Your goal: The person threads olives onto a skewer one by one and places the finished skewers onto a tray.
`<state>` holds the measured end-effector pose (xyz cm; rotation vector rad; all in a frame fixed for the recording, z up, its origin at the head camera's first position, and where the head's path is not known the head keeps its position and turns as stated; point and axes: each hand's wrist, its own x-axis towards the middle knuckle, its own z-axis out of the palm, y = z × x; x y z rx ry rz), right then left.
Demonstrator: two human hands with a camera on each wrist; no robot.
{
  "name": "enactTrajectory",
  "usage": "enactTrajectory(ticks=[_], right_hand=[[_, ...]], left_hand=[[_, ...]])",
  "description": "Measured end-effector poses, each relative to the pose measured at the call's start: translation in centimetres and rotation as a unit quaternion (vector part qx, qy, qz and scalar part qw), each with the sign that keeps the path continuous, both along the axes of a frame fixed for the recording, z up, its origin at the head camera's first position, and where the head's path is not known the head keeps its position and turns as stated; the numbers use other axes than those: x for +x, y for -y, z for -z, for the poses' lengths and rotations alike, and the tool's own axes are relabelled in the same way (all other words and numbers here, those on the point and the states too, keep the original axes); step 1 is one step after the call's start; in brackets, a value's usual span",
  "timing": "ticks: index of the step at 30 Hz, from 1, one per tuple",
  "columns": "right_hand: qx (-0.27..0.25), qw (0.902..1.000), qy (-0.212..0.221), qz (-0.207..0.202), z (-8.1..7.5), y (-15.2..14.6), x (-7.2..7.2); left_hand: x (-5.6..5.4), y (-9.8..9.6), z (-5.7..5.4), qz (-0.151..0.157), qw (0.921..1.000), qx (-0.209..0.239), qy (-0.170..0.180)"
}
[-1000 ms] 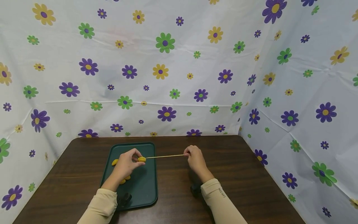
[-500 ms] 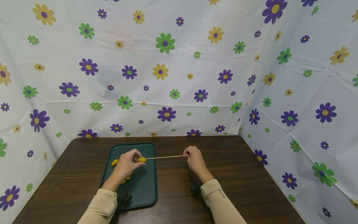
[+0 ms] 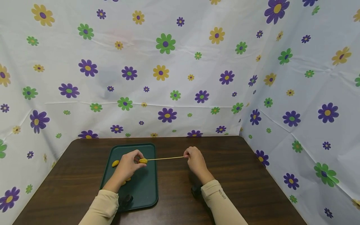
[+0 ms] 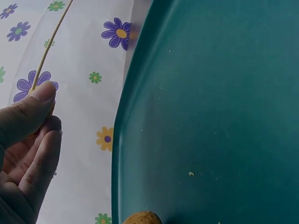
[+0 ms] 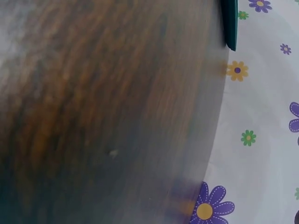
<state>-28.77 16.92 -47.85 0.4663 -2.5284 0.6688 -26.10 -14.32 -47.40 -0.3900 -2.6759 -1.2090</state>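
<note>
Over the green tray, my left hand pinches a small yellow oval piece between thumb and fingers. A thin pale skewer runs from that piece across to my right hand, whose fingertips pinch its far end above the table. The left wrist view shows my left thumb and fingers with the skewer rising from them; they mostly cover the piece. More yellow pieces lie on the tray, partly hidden by my left arm. My right hand is outside the right wrist view.
The tray lies on the left half of a dark wooden table. Crumbs dot its surface. A flower-print cloth hangs behind the table and along its sides. Black wrist cameras sit under both wrists.
My right hand has shifted very slightly left along with the skewer. My left hand keeps its pinch on the yellow piece almost in place.
</note>
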Motion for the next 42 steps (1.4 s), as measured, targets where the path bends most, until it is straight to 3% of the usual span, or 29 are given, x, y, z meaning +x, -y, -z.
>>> enactTrajectory(ticks=[9, 17, 42], right_hand=[[0.014, 0.9998, 0.014, 0.006, -0.1, 0.3, 0.3], [0.020, 0.9998, 0.001, 0.002, -0.3, 0.7, 0.6], [0.035, 0.9992, 0.017, 0.004, -0.1, 1.7, 1.0]], left_hand=[[0.1, -0.2, 0.2, 0.001, 1.0000, -0.007, -0.001], [0.2, -0.4, 0.3, -0.001, 1.0000, -0.008, 0.006], [0.1, -0.8, 0.8, 0.017, 0.9996, -0.017, -0.013]])
